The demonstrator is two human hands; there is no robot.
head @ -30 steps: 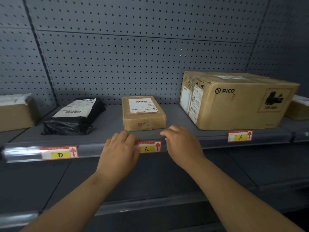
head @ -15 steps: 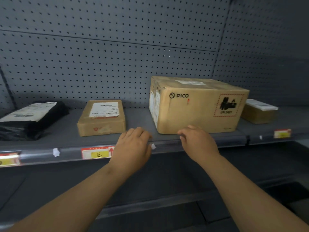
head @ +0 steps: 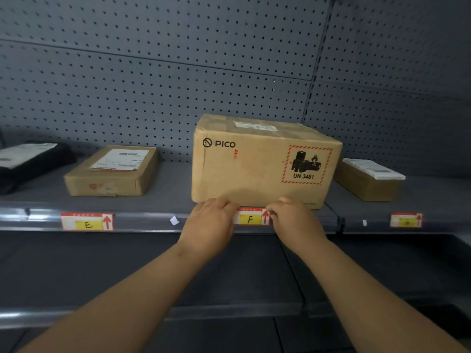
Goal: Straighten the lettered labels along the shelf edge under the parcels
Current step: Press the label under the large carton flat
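The label marked F (head: 251, 217) sits in the shelf edge strip (head: 142, 221) just under the large PICO carton (head: 254, 161). My left hand (head: 211, 225) covers the label's left end, and my right hand (head: 295, 220) touches its right end by the red arrow. Both hands show their backs, with fingers bent over the strip and fingertips hidden. The E label (head: 87, 221) lies in the strip to the left, under a flat brown parcel (head: 112, 171). A third label (head: 406, 220), its letter blurred, is on the right section.
A black bagged parcel (head: 30, 161) lies at far left and a small brown box (head: 367, 179) at right. A white paper scrap (head: 174, 220) sticks in the strip between E and F. A pegboard wall backs the shelf; a lower shelf (head: 229, 309) runs beneath my forearms.
Both hands left the E label and moved right along the shelf edge to the F label. The view turned right with them, so the D label is out of sight.
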